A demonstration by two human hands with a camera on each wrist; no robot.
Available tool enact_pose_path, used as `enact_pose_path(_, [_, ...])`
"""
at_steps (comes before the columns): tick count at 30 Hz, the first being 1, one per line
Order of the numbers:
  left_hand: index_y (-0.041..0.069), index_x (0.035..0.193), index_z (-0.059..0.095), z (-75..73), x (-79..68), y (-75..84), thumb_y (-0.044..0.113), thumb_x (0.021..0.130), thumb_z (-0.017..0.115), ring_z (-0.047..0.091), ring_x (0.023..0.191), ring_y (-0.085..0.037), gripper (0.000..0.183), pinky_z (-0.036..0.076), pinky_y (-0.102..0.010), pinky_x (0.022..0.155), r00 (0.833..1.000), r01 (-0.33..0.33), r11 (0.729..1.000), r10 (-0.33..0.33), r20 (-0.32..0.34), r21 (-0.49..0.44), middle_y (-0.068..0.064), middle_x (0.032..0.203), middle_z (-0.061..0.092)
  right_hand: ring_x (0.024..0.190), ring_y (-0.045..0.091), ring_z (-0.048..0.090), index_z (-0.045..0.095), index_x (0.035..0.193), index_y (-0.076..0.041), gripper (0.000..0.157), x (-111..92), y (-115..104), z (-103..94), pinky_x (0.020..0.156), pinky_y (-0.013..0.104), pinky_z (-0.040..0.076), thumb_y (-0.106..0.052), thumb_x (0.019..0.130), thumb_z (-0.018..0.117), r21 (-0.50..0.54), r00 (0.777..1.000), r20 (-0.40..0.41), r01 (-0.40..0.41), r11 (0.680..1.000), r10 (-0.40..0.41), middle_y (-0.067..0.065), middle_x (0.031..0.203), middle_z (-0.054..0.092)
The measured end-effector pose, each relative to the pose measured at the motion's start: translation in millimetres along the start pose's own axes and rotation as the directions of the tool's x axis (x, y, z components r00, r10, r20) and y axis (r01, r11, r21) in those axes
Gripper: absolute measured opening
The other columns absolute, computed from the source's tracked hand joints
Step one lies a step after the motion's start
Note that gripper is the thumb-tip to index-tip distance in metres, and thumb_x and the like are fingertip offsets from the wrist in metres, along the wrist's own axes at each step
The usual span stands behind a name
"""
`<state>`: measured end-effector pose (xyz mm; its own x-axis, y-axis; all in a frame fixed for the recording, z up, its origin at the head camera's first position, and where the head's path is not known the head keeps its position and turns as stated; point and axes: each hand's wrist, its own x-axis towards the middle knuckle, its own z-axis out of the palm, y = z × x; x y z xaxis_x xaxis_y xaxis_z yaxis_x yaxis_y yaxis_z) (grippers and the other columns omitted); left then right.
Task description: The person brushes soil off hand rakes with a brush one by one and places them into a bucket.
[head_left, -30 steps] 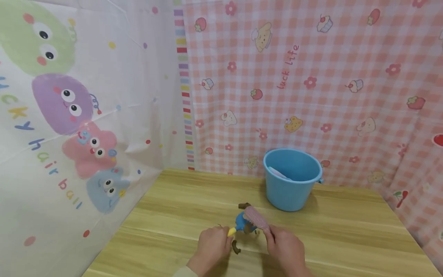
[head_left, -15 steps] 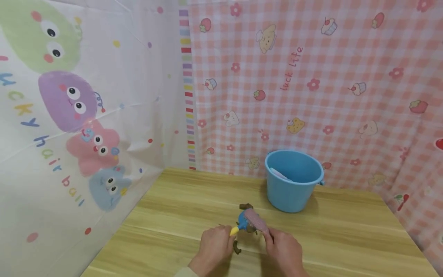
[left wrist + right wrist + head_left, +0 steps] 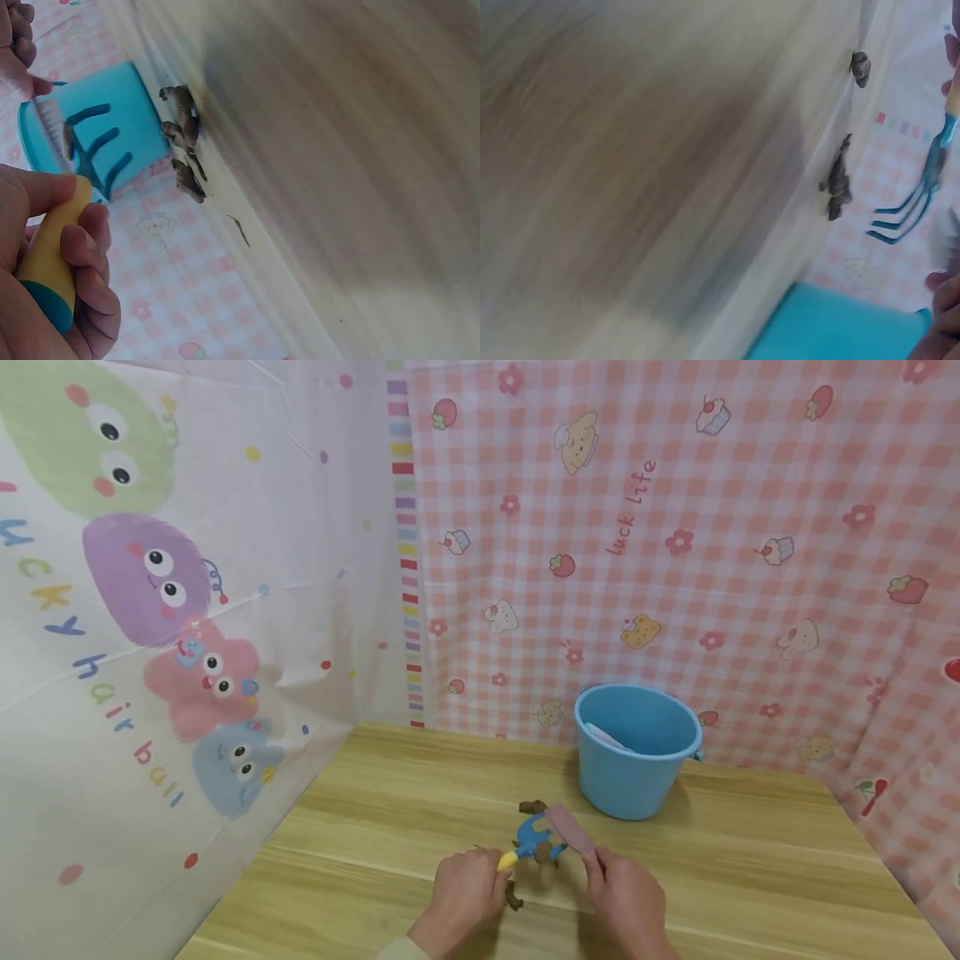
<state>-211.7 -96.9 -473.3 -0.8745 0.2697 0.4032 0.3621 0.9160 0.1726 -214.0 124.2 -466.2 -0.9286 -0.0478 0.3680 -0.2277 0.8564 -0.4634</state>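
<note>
My left hand [image 3: 465,889] grips the yellow handle [image 3: 52,251] of a toy hand rake with blue, curved tines [image 3: 900,214]. The rake is held up over the table. My right hand [image 3: 626,893] grips a pink brush [image 3: 570,829], its pale bristles [image 3: 52,127] facing the rake close to the tines. A brown clump [image 3: 68,141] shows between brush and tines in the left wrist view. Below the tools, several brown lumps lie on the wood, one far lump [image 3: 532,807] and one curved lump [image 3: 513,896] near my left hand.
A blue bucket [image 3: 630,785] stands behind and right of the hands, a pale long item [image 3: 607,737] inside it. The wood-grain table [image 3: 360,827] backs onto a pink checked cloth [image 3: 630,552]. A white cartoon cloth [image 3: 300,568] hangs at left. A thin brown bit [image 3: 238,229] lies on the table.
The brush has shifted right, off the rake's head, uncovering more of the blue tines. Left hand and rake stay nearly in place. The head view has swung slightly.
</note>
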Motion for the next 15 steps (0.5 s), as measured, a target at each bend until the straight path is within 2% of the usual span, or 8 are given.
enact_pose_path(2, [0.015,0.07,0.057,-0.6,1.4,-0.9,0.025,0.089,0.07,0.038,0.048,-0.005,0.025,0.034,-0.023,0.043,1.0,0.016,1.0,-0.016,0.015,-0.012,0.008,0.058,0.045,0.055,0.016,0.057,0.075,0.091,-0.012,0.014,-3.1,-2.6,-0.2,0.044,0.034,0.042,-0.024,0.094,0.068,-0.036,0.994,-0.05,0.097,0.995,-0.099,-0.003,0.068,0.063])
enact_pose_path(4, [0.015,0.068,0.057,-1.8,2.9,-1.3,0.025,0.089,0.07,0.038,0.048,-0.006,0.026,0.034,-0.023,0.043,0.999,0.028,0.999,-0.027,0.025,-0.016,0.008,0.057,0.044,0.056,0.017,0.061,0.076,0.099,-0.011,0.016,-6.3,-5.2,1.6,0.043,0.033,0.044,-0.023,0.09,0.072,-0.1,0.968,-0.102,0.218,0.971,-0.228,-0.001,0.073,0.067])
enact_pose_path(6, [0.015,0.068,0.057,-3.6,4.6,-0.6,0.024,0.088,0.071,0.04,0.048,-0.006,0.026,0.035,-0.024,0.043,0.999,0.03,0.999,-0.029,0.036,-0.02,0.008,0.057,0.046,0.054,0.018,0.061,0.075,0.096,-0.011,0.014,-9.3,-7.3,4.0,0.041,0.032,0.043,-0.023,0.087,0.075,-0.171,0.938,-0.129,0.298,0.939,-0.321,0.0,0.073,0.066])
enact_pose_path(9, [0.014,0.069,0.059,-5.4,5.8,2.7,0.025,0.087,0.072,0.042,0.048,-0.006,0.024,0.036,-0.024,0.044,0.999,0.019,1.0,-0.02,0.05,0.011,0.007,0.057,0.049,0.047,0.015,0.055,0.072,0.09,-0.012,0.012,-10.2,-7.1,5.8,0.038,0.03,0.038,-0.022,0.085,0.077,-0.208,0.934,-0.109,0.313,0.927,-0.34,-0.001,0.069,0.061])
enact_pose_path(15, [0.012,0.075,0.064,-2.2,5.5,6.7,0.029,0.088,0.072,0.042,0.049,-0.005,0.023,0.037,-0.021,0.044,0.998,-0.018,0.994,0.012,0.062,0.108,0.006,0.059,0.05,0.048,0.018,0.058,0.069,0.08,-0.015,0.012,-9.4,-5.0,4.9,0.039,0.034,0.041,-0.02,0.083,0.078,-0.184,0.952,-0.126,0.255,0.949,-0.28,-0.001,0.069,0.064])
